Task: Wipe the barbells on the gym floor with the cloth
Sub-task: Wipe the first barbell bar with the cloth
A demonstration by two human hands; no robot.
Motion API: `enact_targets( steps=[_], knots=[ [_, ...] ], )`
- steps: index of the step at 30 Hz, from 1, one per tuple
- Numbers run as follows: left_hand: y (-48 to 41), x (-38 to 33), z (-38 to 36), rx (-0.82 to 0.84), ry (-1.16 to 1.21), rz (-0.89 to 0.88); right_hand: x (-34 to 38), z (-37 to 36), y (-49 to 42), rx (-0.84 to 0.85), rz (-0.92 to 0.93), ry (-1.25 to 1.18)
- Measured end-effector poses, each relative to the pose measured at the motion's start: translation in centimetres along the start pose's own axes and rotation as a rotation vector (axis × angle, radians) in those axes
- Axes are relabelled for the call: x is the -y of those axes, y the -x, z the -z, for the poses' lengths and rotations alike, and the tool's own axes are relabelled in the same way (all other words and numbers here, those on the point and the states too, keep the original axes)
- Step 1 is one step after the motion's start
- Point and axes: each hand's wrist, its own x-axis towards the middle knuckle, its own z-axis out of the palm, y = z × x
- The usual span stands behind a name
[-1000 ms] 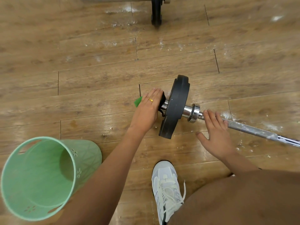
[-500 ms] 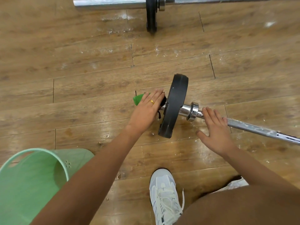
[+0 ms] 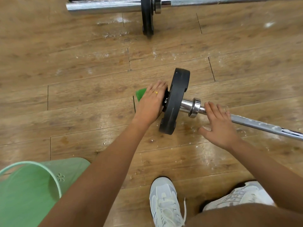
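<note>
The left hand [image 3: 151, 104] curls around a green cloth [image 3: 140, 94], pressing it on the near barbell's [image 3: 186, 106] end, against its black plate [image 3: 176, 102]. The right hand [image 3: 220, 126] lies flat-fingered on the chalk-streaked shaft [image 3: 255, 124], beside the chrome collar. A green plastic basket [image 3: 73, 166] sits below the left forearm, its inside only partly seen.

The cloth [image 3: 140, 94] is showing bright green, the plate [image 3: 176, 102] black. The bar [image 3: 255, 124] is gleaming silver, flecked white with what may be chalk. The floor [image 3: 82, 71] is showing brown wood grain; the bin [image 3: 32, 185] is showing mint green with a flower motif.
</note>
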Motion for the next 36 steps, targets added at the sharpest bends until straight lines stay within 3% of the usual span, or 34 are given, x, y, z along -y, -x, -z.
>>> enact_targets(
  steps=[4,7,12,22,29,33,36],
  knots=[
    [0.7,-0.5,-0.4,-0.05,0.01,0.08,-0.1,1.3,-1.2,-0.001,-0.036,-0.025],
    [0.3,-0.3,0.2,-0.052,0.003,0.035,-0.3,1.8,-1.6,0.013,-0.042,-0.03],
    [-4.9,1.4,1.3,0.052,0.074,0.086,-0.2,2.2,-2.3,0.003,-0.037,-0.029],
    [-2.0,1.8,0.9,0.093,0.036,-0.095,0.1,1.5,-1.2,-0.004,-0.038,-0.032],
    [0.8,1.4,1.6,0.106,0.021,-0.118,0.5,0.7,0.4,0.008,-0.035,-0.021],
    [-0.5,1.7,3.1,0.239,0.028,-0.119,1.0,-0.3,1.6,-0.008,-0.029,-0.014],
    [2.6,0.3,2.7,0.163,-0.006,-0.071,1.3,-0.3,2.4,0.024,-0.03,-0.014]
  ],
)
